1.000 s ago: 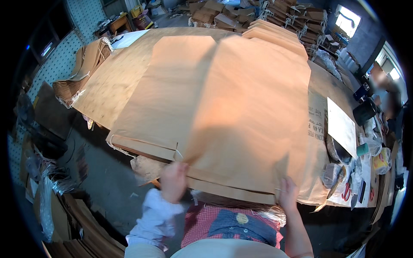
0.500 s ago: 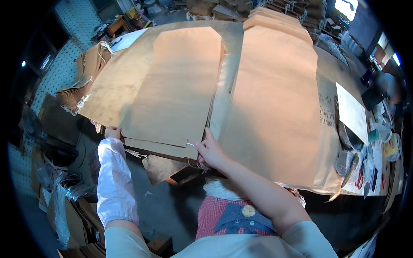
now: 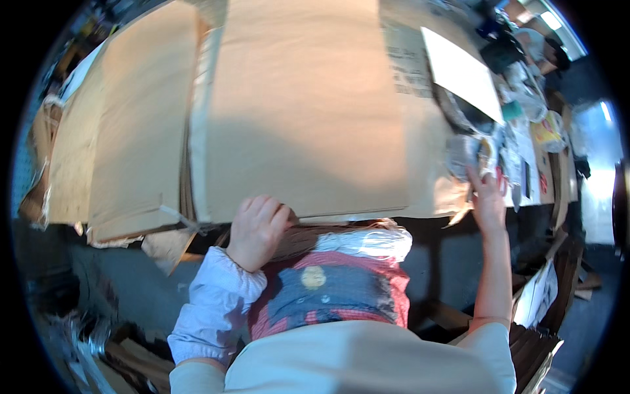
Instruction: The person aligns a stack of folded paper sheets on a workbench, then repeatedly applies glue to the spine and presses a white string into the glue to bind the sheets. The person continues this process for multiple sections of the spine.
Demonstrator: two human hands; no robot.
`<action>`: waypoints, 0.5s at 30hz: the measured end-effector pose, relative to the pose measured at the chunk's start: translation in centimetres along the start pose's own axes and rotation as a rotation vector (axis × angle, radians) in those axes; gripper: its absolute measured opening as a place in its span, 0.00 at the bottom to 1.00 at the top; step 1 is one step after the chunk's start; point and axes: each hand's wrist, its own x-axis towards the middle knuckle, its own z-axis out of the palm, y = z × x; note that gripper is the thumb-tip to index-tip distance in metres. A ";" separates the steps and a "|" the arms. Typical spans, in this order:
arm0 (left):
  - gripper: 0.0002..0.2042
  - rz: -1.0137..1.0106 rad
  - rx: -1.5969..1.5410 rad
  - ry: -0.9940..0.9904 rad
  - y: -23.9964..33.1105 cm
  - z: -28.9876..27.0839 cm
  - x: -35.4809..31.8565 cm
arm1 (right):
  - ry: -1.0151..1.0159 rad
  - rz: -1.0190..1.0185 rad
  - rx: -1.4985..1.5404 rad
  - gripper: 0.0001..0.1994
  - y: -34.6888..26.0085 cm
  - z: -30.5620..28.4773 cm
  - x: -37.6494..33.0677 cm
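Observation:
My left hand (image 3: 258,231), below a pale sleeve cover, is closed at the near edge of a thick stack of brown paper sheets (image 3: 305,125). What its fingers hold, if anything, is hidden. Just beside it hang brown strings (image 3: 295,243) and a bundle of white strings (image 3: 367,243) at my waist. My right hand (image 3: 489,205) reaches out at the table's right side, fingers apart, beside a clear round plastic container or roll (image 3: 463,156). A narrower brown paper stack (image 3: 141,125) lies to the left, with a white cord (image 3: 176,215) at its near right corner.
A white sheet (image 3: 461,73) lies over a dark round thing at the right. Red-handled scissors (image 3: 543,181), a yellow packet (image 3: 548,130) and plastic bags crowd the right end. Another person (image 3: 539,52) is at the far right. Folded cardboard (image 3: 545,322) stands low on the right.
My view has swung right. My left hand has moved from the left stack to the large stack's near edge. My right hand has left the left stack's corner for the table's right side.

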 end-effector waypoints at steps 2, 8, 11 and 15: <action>0.16 -0.039 -0.067 -0.064 -0.4 0.8 1.2 | 0.227 -0.154 0.081 0.24 2.1 2.0 -0.2; 0.21 -0.233 -0.109 -0.081 -0.5 0.1 1.3 | 0.777 0.262 0.802 0.10 4.7 -2.9 6.1; 0.23 -0.228 0.040 0.023 0.6 0.6 0.8 | 0.561 0.491 0.956 0.12 7.0 -1.3 11.8; 0.13 -0.043 -0.051 0.021 3.7 2.2 -3.0 | 0.441 0.637 0.950 0.18 8.8 2.7 15.4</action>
